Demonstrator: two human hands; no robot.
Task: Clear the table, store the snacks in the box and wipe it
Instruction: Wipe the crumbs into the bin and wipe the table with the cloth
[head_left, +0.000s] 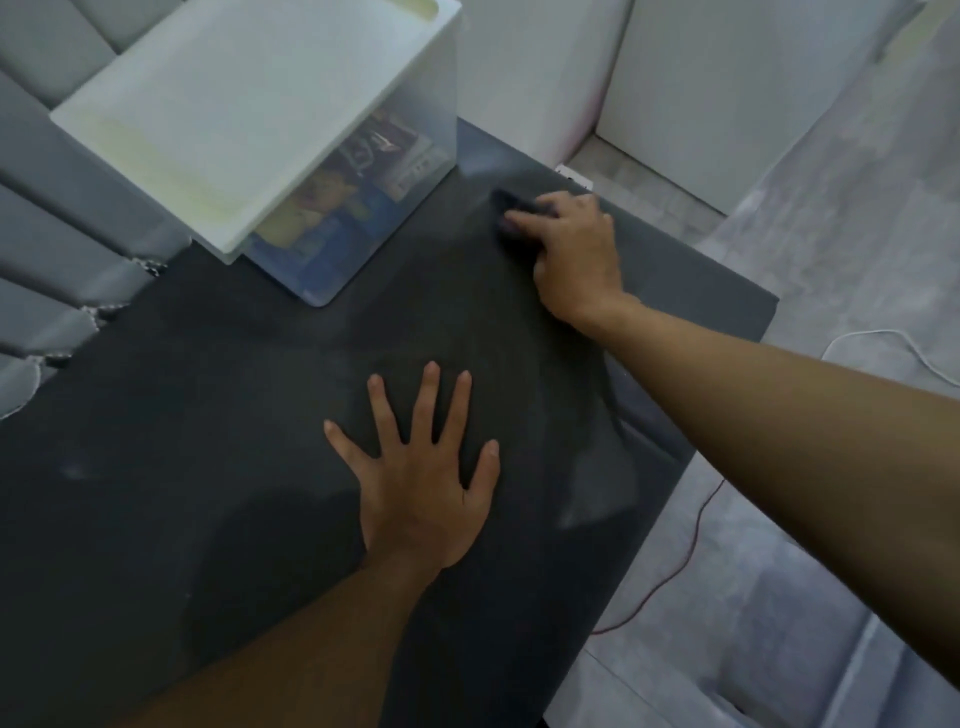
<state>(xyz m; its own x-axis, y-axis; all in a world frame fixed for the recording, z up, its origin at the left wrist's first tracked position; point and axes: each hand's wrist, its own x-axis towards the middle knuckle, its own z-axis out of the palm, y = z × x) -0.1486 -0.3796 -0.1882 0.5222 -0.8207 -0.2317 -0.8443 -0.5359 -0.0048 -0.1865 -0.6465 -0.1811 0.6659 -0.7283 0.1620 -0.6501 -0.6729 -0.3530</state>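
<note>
Dark table (208, 415) bears box (249, 114), long axis slanting far-right; right hand (571, 254) grips cloth (515, 201).

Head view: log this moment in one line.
stage: wiping | right hand: grips cloth on table | left hand: flat on table | box: closed, snacks inside

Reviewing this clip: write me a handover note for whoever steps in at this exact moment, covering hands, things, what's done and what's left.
Left hand: open, fingers spread, flat on the table near its middle.
Right hand: grips a dark cloth pressed on the table's far right corner.
Box: stands on the far left of the table, white lid on, snacks visible through its clear wall.
Done: no loose snacks in view on the table; they are boxed.
Left: finish wiping. Faint smears show on the near and right parts of the table.
</note>
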